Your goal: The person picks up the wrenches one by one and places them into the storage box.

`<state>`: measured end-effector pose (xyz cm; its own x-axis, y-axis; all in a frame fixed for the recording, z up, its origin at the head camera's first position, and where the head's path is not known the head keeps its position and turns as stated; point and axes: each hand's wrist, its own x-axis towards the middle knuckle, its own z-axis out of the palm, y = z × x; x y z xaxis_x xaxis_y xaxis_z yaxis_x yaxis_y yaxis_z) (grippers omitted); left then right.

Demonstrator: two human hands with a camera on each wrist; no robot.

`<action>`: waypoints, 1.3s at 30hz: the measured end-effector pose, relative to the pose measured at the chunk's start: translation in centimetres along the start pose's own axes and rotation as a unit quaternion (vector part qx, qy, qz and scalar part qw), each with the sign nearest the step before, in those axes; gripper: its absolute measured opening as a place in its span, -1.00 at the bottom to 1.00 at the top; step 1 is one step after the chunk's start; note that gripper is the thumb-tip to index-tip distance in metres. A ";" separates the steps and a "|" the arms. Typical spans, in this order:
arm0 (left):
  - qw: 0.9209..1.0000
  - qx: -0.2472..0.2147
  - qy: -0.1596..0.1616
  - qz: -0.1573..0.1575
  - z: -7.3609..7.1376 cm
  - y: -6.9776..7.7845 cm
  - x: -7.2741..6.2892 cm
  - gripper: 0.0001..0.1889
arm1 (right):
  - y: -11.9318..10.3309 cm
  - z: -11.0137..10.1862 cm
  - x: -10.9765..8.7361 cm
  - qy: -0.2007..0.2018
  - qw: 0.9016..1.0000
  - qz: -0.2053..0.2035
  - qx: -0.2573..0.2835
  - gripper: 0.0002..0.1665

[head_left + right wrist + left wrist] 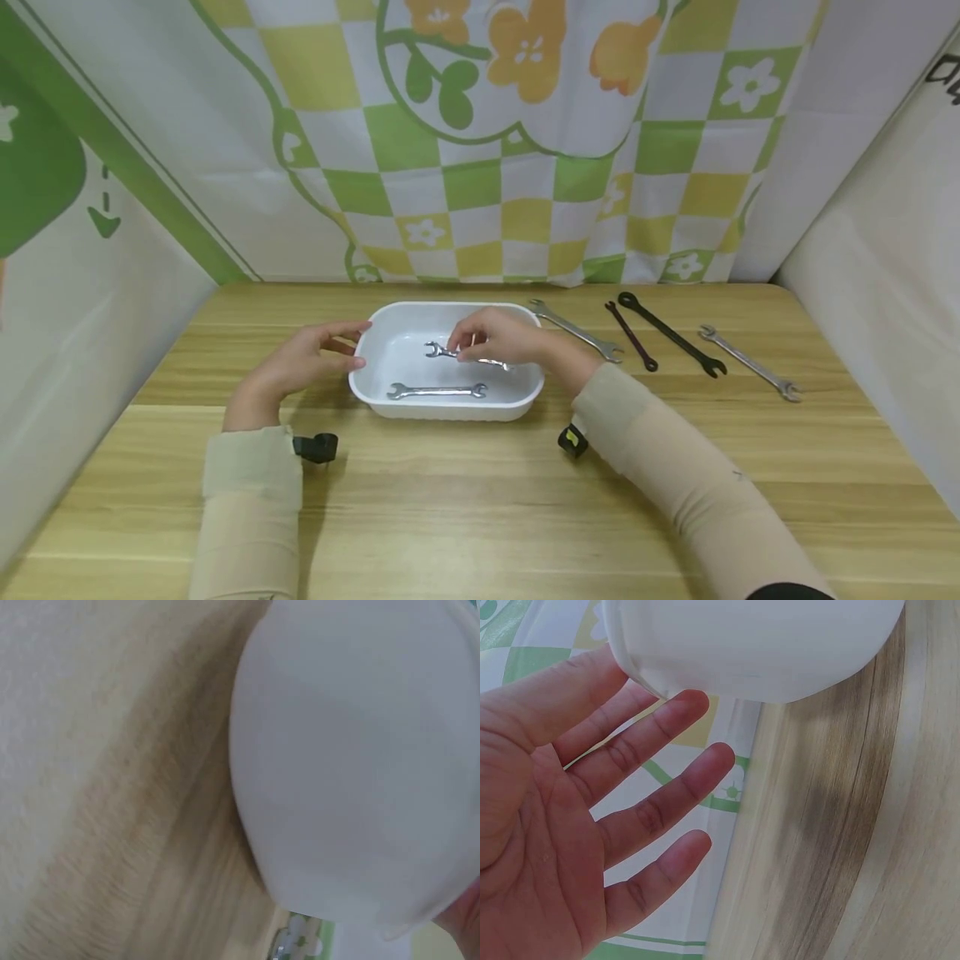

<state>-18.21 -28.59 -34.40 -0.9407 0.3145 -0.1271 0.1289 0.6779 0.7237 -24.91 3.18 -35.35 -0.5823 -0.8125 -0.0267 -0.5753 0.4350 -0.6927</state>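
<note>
A white basin (447, 411) stands on the table with a silver double-ended wrench (437, 392) lying inside along its near side. My right hand (495, 335) is over the basin and pinches another silver wrench (432, 350) between thumb and fingers. That wrench is partly covered by the fingers. At the basin's left end, my left hand (303, 358) touches the rim with thumb and fingertips, its fingers spread and fairly straight. The left wrist view shows this hand (577, 802) against the basin's outer wall (757, 645). In the right wrist view the basin (352, 765) hides most of the right hand.
Right of the basin lie a silver wrench (577, 330), a small dark reddish wrench (632, 336), a long black wrench (671, 335) and another silver wrench (750, 363). A checkered flower curtain (517, 183) hangs behind the wooden table (442, 508).
</note>
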 end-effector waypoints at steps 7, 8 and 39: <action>1.000 -0.004 -0.001 -0.001 0.1 0.0 0.0 -0.34 | 0.5 0.4 0.3 -0.016 1.000 0.009 0.002 -0.81; 1.000 -0.004 -0.001 -0.001 0.1 0.0 0.0 -0.34 | 0.6 0.5 0.3 -0.019 1.000 0.009 0.000 -0.81; 1.000 -0.012 -0.004 -0.005 0.0 0.0 -0.1 -0.34 | 0.5 1.1 0.5 -0.066 0.995 0.049 -0.051 -0.82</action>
<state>-18.14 -28.64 -34.36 -0.9392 0.3131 -0.1408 0.1110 0.6650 0.7385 -24.81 2.58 -36.49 -0.5624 -0.8050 -0.1891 -0.5783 0.5463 -0.6059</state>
